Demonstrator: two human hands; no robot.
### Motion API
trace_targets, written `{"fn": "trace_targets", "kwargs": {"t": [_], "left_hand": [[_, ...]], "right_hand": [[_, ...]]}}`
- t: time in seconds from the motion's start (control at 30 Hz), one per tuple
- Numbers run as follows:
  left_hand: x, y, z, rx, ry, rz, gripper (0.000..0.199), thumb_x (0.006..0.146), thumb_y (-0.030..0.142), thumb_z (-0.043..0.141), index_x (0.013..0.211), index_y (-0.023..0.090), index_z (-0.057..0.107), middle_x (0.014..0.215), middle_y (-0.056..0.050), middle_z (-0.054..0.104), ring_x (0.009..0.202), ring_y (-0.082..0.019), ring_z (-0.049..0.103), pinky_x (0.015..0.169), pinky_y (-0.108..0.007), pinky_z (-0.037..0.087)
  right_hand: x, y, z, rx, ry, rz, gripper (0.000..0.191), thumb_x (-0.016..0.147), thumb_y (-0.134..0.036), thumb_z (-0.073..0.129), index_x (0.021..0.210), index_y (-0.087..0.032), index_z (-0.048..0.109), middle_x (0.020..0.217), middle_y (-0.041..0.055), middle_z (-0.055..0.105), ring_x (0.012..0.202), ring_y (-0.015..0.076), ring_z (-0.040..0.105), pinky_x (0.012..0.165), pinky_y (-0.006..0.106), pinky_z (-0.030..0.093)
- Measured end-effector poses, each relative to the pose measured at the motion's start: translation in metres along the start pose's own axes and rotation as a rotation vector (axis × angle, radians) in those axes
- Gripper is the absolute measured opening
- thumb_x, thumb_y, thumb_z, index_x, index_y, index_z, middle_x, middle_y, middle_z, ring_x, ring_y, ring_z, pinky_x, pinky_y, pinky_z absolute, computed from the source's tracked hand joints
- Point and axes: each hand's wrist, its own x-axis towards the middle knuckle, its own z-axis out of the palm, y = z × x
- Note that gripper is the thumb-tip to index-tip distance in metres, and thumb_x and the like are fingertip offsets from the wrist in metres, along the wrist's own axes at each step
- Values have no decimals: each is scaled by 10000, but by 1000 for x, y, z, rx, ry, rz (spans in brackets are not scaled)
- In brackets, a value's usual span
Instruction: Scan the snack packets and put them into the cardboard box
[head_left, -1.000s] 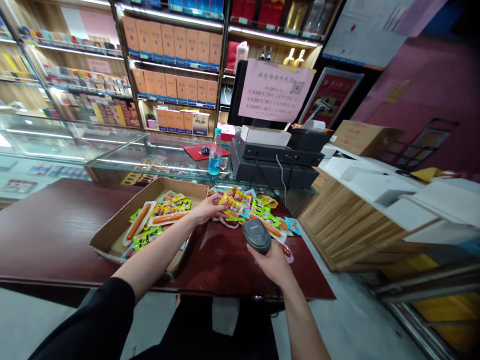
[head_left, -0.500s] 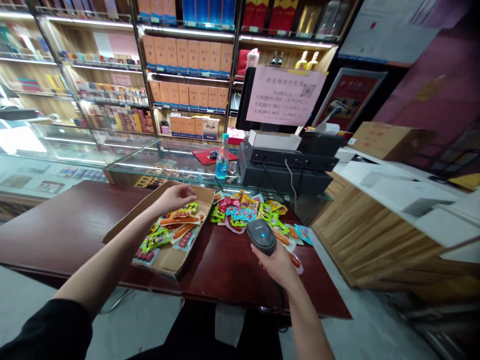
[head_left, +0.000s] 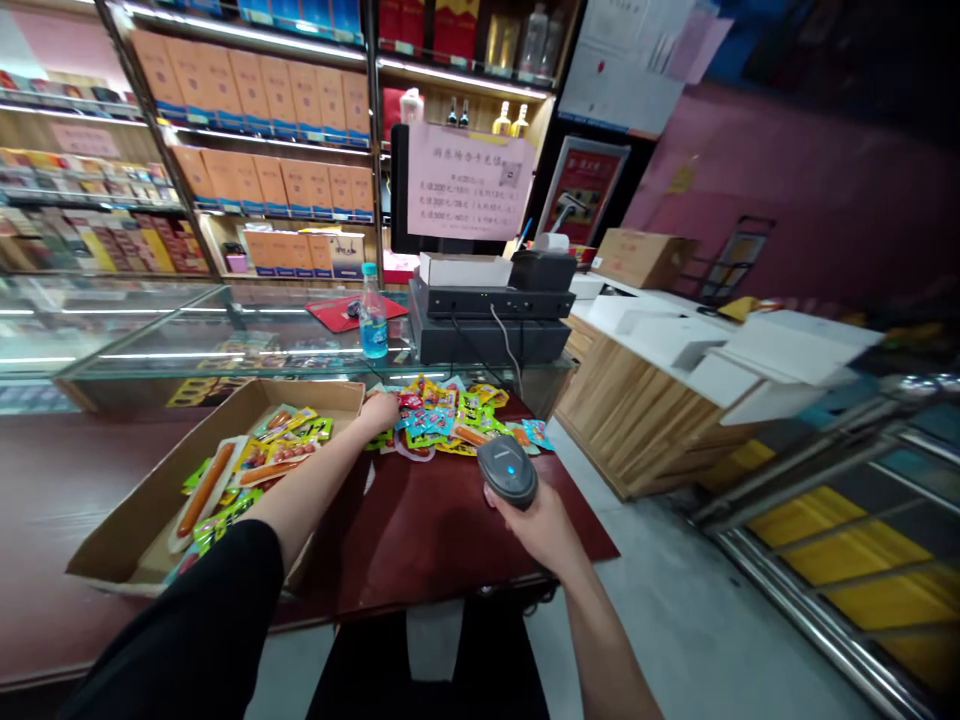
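My left hand [head_left: 381, 412] is at the left edge of a pile of small snack packets [head_left: 435, 412], beside the right rim of a cardboard tray [head_left: 135, 500]. Its fingertips are partly hidden among the packets, and I cannot tell whether they grip one. In my right hand [head_left: 540, 525] is a dark grey handheld scanner [head_left: 507, 470] with a blue light on top, held over the table just in front of the pile. Inside the tray lie several packets and a long wrapped sausage [head_left: 204, 490].
Behind the pile, a bottle of blue drink [head_left: 373, 315] stands on the glass counter [head_left: 180, 345]. A monitor with a pink paper sign [head_left: 469, 185] rises over black machines [head_left: 491, 335]. A wooden cabinet [head_left: 600, 405] and metal rack [head_left: 810, 640] are at the right.
The view has turned right. My left hand has gone from above the tray to the packet pile. The scanner stays in my right hand, near the pile's front.
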Motion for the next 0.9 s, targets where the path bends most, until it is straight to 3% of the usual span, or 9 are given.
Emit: {"fn": "trace_targets", "kwargs": {"t": [0.1,0.2,0.3,0.4,0.53,0.7,0.9], "left_hand": [[3,-1,-2,109,20,-36,219,624,182,747,804,161,624,1009,-209,666,1177,-390,530,986,-421,372],[-1,4,-5,170,47,-57,379,515,200,824,828,157,615,991,-201,676,1139,-385,561,933,-389,419],[-12,8,-8,85,1,-84,394,429,155,846,745,174,612,797,-112,690,1046,-355,616,883,-351,457],[-28,7,-9,-28,-90,-137,294,463,123,826,652,179,608,569,-30,615,841,-296,676,801,-328,498],[-53,7,-9,-413,-135,-203,327,554,170,830,819,157,639,642,-20,659,631,-208,671,643,-304,542],[-81,17,-7,-1051,-164,-278,399,616,177,843,947,135,625,799,-67,716,664,-174,694,643,-296,588],[-95,23,1,-1269,-122,-283,380,606,76,837,933,107,646,885,-92,728,797,-196,713,748,-329,605]], "right_hand": [[-1,0,0,7,17,3,376,780,-408,648,1081,-185,676,801,71,736,813,282,707,646,343,561],[0,-1,7,8,20,-9,394,767,-400,655,1099,-188,673,826,75,738,839,287,704,671,356,565],[1,-2,17,17,8,-38,384,771,-390,653,1090,-176,673,903,91,740,894,288,695,733,373,564],[2,-1,27,30,-9,-74,360,785,-383,643,1070,-165,677,978,104,733,925,282,689,775,376,557],[5,-2,36,16,-46,-66,377,772,-388,649,1094,-193,671,936,87,739,919,288,690,741,370,559],[9,-7,42,-13,-26,-43,385,770,-410,644,1087,-194,660,868,79,741,882,291,699,695,358,555],[11,-19,48,-26,-99,-55,377,799,-412,625,1094,-181,663,804,83,740,838,286,707,674,346,547]]}}
